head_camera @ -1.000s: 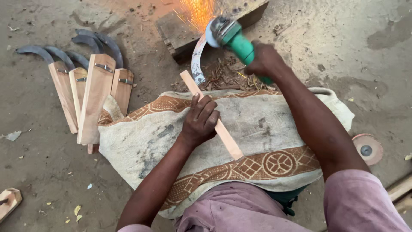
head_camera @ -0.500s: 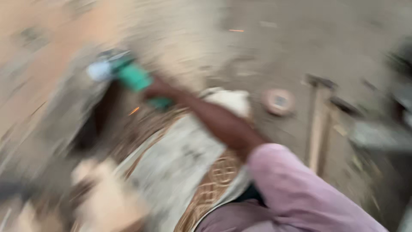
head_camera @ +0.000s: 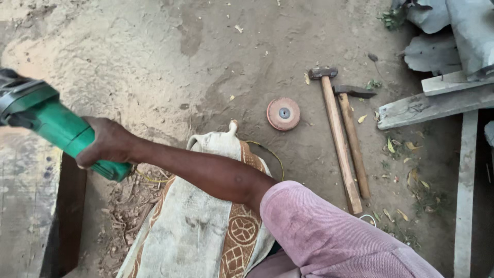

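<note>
Head view: your right hand (head_camera: 105,146) wraps tight around the green plastic-bodied angle grinder (head_camera: 49,123); likely heavy, rigid; grip its barrel. Left hand unseen.

Wearing a pale pink, finely ribbed short sleeve (head_camera: 329,237) ending just above the elbow, leaving forearm bare down to the right hand (head_camera: 105,146), showing no glove, watch or ring.
</note>
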